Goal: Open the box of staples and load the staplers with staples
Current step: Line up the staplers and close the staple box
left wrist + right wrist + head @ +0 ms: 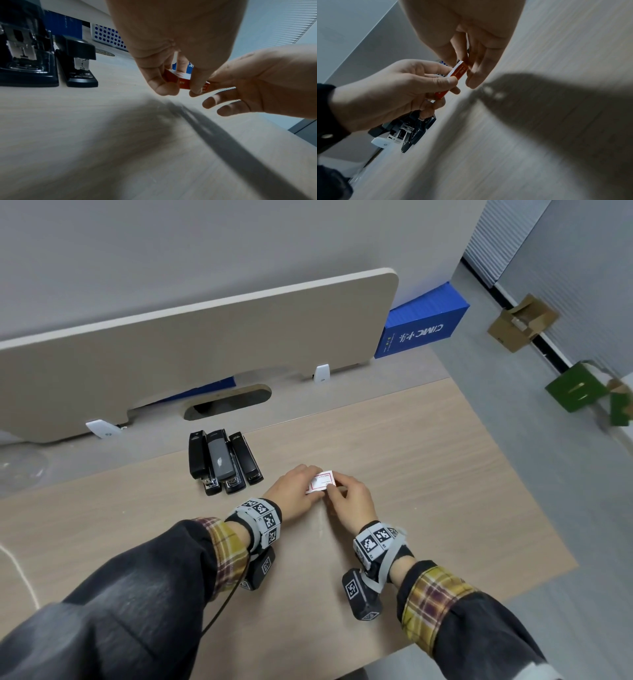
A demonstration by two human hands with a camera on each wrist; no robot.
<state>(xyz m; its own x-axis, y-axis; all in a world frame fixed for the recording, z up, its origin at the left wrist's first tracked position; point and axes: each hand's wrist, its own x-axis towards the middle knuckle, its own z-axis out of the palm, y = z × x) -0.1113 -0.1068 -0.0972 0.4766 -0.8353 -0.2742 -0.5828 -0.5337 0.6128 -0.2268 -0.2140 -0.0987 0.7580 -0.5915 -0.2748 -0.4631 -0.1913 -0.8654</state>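
Red-and-white cardboard is what I'm seeing from the head view: the box of staples is sitting shut between both hands, just above the wooden desk. My left hand is pinching its left end and my right hand its right end. Three staplers are lying side by side nearby to the left — untouched.

From the left wrist, thumb and fingers are clamping the box's red edge.

From the right wrist, the right fingers are curling onto the box's far end — its contents are hidden.
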